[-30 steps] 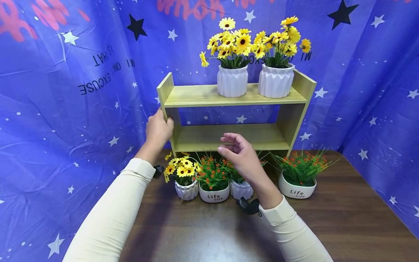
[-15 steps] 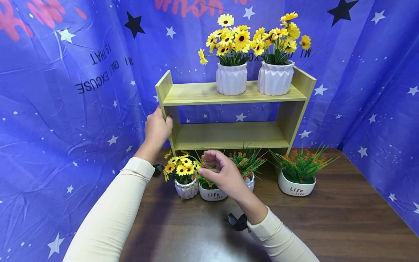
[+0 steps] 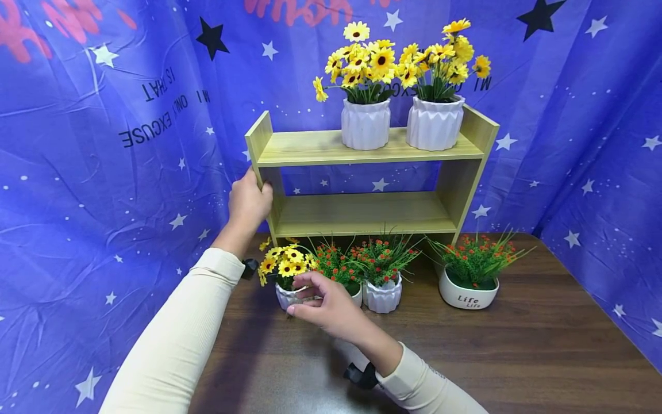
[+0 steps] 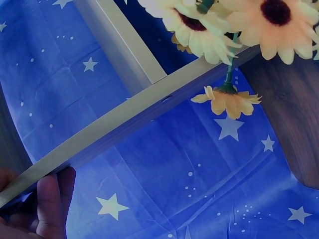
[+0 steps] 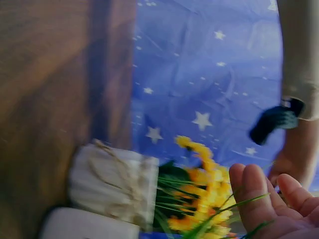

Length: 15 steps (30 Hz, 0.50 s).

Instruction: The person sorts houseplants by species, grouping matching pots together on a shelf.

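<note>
My left hand (image 3: 250, 200) grips the left side panel of a two-tier wooden shelf (image 3: 362, 213). In the left wrist view, its fingers (image 4: 50, 199) wrap the panel edge. My right hand (image 3: 331, 306) is in front of the table plants, with fingers loosely curved and nothing held. Nearest its fingertips stands a small potted yellow daisy (image 3: 287, 265); the right wrist view shows twine tied round its white pot (image 5: 112, 184). Behind the right hand, a red-flowered plant (image 3: 333, 261) has its pot partly hidden. Whether the hand touches any plant, I cannot tell.
Two yellow daisies in white ribbed pots (image 3: 365, 125) stand on the upper board. A red-flowered plant in a ribbed pot (image 3: 383, 294) and another in an oval "Life" pot (image 3: 468, 292) stand on the brown table (image 3: 517, 356). A blue starry curtain (image 3: 170, 172) hangs behind.
My right hand has moved down and left, from in front of the lower board to the potted yellow daisy on the table. The left hand keeps its grip on the shelf.
</note>
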Each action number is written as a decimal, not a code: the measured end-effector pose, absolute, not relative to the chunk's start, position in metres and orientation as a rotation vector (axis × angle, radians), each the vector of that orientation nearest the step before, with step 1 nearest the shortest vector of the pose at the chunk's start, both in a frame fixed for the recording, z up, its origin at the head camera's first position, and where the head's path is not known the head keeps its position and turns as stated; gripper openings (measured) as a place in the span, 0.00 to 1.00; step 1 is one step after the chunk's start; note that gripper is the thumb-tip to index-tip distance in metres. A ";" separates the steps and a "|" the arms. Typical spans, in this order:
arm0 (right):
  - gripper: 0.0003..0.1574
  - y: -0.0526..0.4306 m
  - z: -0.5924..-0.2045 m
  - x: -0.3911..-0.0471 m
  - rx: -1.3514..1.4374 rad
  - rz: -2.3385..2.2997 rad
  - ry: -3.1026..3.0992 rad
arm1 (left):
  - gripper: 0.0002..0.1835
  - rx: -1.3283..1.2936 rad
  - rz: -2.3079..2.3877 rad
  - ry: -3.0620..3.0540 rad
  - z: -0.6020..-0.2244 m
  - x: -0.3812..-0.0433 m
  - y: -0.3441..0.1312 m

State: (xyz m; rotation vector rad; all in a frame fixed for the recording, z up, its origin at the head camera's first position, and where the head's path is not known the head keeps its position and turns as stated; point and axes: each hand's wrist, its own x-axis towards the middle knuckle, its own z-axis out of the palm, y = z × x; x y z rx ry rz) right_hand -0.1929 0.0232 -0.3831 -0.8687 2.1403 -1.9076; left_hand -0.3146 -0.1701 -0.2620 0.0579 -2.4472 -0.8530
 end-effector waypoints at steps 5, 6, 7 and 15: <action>0.30 0.017 -0.403 -0.193 -0.812 -1.835 2.171 | 0.16 0.060 -0.852 -2.444 -0.263 -0.314 -0.172; 0.30 0.015 -0.407 -0.193 -0.800 -1.816 2.186 | 0.16 0.062 -0.852 -2.446 -0.263 -0.314 -0.172; 0.30 0.014 -0.411 -0.193 -0.790 -1.796 2.204 | 0.16 0.064 -0.851 -2.448 -0.263 -0.315 -0.172; 0.33 0.007 -0.435 -0.193 -0.736 -1.636 2.321 | 0.16 0.065 -0.848 -2.457 -0.262 -0.315 -0.171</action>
